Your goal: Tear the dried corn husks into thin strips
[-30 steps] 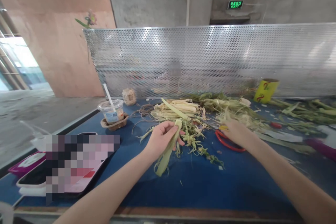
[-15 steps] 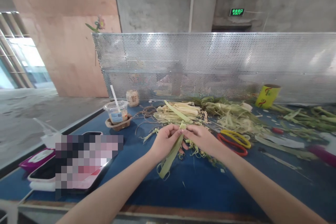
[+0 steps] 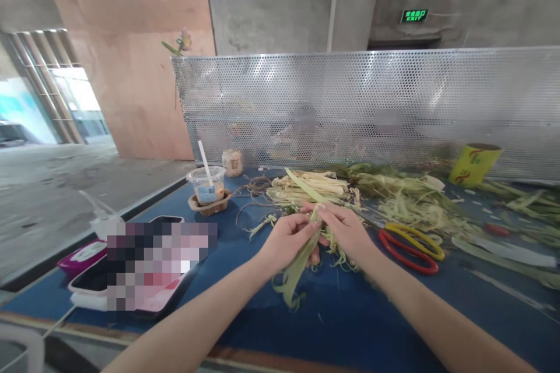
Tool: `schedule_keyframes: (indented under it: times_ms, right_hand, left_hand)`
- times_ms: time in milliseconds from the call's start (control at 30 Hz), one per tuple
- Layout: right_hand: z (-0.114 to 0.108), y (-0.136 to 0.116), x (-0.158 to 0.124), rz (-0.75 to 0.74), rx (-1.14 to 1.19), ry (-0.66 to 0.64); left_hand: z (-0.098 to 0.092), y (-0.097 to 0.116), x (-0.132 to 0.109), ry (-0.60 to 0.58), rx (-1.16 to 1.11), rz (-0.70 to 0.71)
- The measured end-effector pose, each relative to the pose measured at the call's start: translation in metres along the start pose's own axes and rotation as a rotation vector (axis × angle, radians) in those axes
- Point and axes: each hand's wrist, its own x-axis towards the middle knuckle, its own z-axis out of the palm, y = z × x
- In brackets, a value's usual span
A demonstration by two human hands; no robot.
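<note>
In the head view both hands meet above the middle of the blue table. My left hand [image 3: 292, 238] is closed on a pale green corn husk strip [image 3: 294, 277], whose wide lower end hangs toward me. My right hand [image 3: 345, 232] pinches the same strip near its upper part, fingers close to those of the left. Behind the hands lies a bundle of pale husk strips [image 3: 315, 186]. Thin curled shreds [image 3: 339, 250] lie beneath and beside the right hand. Scissors with red and yellow handles [image 3: 411, 249] rest right of my right wrist.
A drink cup with a straw [image 3: 206, 185] stands in a cardboard holder at left. Phones [image 3: 94, 274], partly blurred, lie nearer. More green husks [image 3: 406, 198] spread right, beside a yellow roll [image 3: 476, 164]. A perforated metal screen [image 3: 350, 105] closes off the back.
The view has swung a little left, so things appear shifted right. Both hands keep hold of the husk strip; its hanging end has turned slightly, and the fingers have shifted around its upper part.
</note>
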Motion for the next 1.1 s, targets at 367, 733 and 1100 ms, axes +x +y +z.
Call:
schedule_keyframes:
  times_ms: [367, 733, 1100]
  right_hand:
    - [-0.021, 0.001, 0.007, 0.198, 0.728, 0.209]
    - [-0.049, 0.002, 0.015, 0.150, 0.962, 0.263]
    - [-0.047, -0.002, 0.014, 0.118, 0.955, 0.280]
  left_hand:
    - [0.002, -0.005, -0.001, -0.260, 0.096, -0.094]
    - [0.008, 0.004, -0.007, -0.350, 0.099, -0.152]
    - [0.005, -0.001, -0.007, -0.152, 0.106, -0.212]
